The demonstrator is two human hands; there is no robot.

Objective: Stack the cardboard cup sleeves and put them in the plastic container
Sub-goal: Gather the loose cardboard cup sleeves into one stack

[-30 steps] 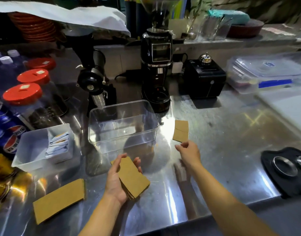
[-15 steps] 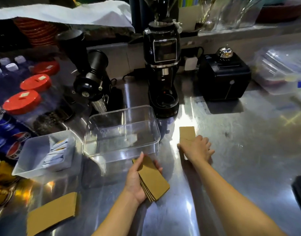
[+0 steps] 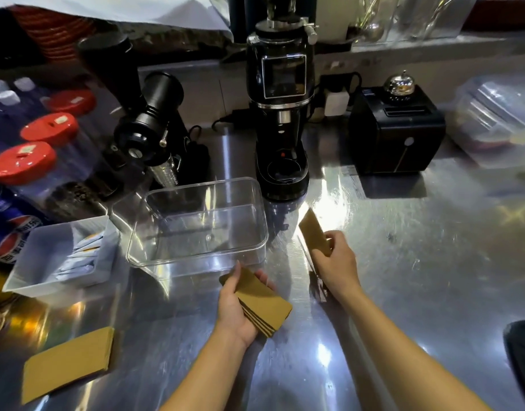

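My left hand (image 3: 234,307) grips a stack of several flat brown cardboard sleeves (image 3: 262,301) just in front of the clear plastic container (image 3: 257,244), which stands empty on the steel counter. My right hand (image 3: 335,262) holds a single cardboard sleeve (image 3: 313,232) tilted up off the counter, right of the container. One more flat sleeve (image 3: 67,364) lies on the counter at the near left.
A black coffee grinder (image 3: 280,114) stands behind the container, a second black grinder (image 3: 148,129) to its left, a black box with a bell (image 3: 396,129) to the right. A white tray of sachets (image 3: 32,256), red-lidded jars (image 3: 22,161) and soda bottles line the left.
My right hand reached to the sleeve lying right of the container, took hold of it and lifted it off the counter. The left hand kept its stack and moved slightly forward.
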